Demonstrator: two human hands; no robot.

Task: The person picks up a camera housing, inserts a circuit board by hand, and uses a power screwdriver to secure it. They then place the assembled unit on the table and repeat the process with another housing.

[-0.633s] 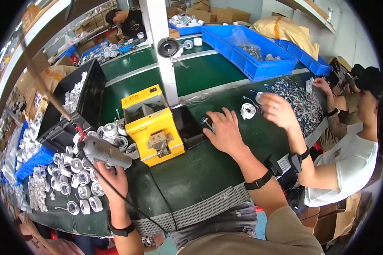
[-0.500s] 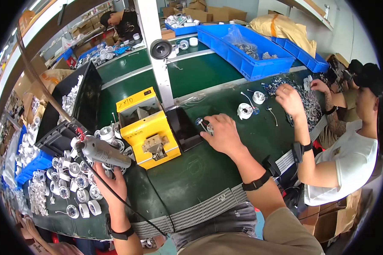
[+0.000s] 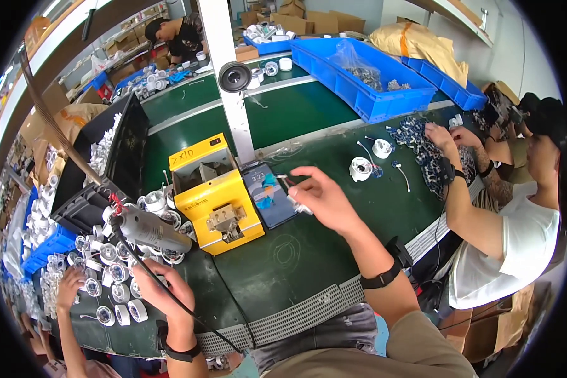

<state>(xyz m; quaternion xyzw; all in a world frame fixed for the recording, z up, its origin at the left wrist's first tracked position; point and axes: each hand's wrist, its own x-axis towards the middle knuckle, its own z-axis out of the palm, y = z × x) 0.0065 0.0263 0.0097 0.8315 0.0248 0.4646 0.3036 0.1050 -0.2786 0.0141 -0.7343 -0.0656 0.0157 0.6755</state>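
Observation:
My right hand [image 3: 326, 203] is raised over the bench, fingers pinched on a small wired part [image 3: 301, 206] with a whitish end; its exact kind is blurred. Below and beside it lies a phone-like tablet [image 3: 272, 200] with its screen lit, against a yellow bench machine [image 3: 219, 214]. My left hand [image 3: 165, 291] is low, beside a hanging grey cylindrical power tool [image 3: 152, 229] and behind its black cable. Its fingers are curled in; whatever they hold is hidden. Several white round housings [image 3: 121, 292] lie close to its left.
A co-worker's hand [image 3: 71, 286] touches the housings at left. Another person in a white shirt [image 3: 516, 246] handles a pile of wired boards [image 3: 419, 148]. Two white housings [image 3: 360, 169] with wires sit right of centre. A blue crate [image 3: 378, 104] and a black bin [image 3: 123, 151] stand farther back.
My right hand has lifted from the bench with the small wired part. My left hand has drawn back toward me. The tablet's screen has lit up, and a co-worker's hand has come in at left.

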